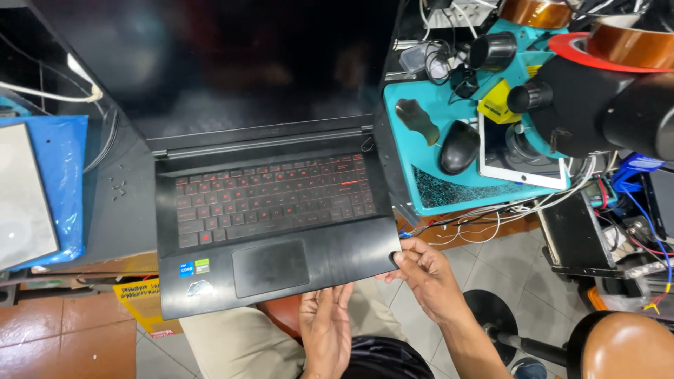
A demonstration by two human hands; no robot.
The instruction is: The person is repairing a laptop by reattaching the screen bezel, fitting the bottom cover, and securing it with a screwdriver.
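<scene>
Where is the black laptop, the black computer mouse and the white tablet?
Black laptop [270, 267]: head view, on its touchpad.
Black computer mouse [459, 147]: head view, on its rounded back.
White tablet [523, 177]: head view, on its lower white border.

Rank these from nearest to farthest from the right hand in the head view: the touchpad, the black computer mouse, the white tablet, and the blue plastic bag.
From the right hand at the laptop's front right corner:
1. Touchpad, just left of the hand.
2. Black computer mouse, above it on the teal mat.
3. White tablet, up and to the right.
4. Blue plastic bag, far left.
</scene>
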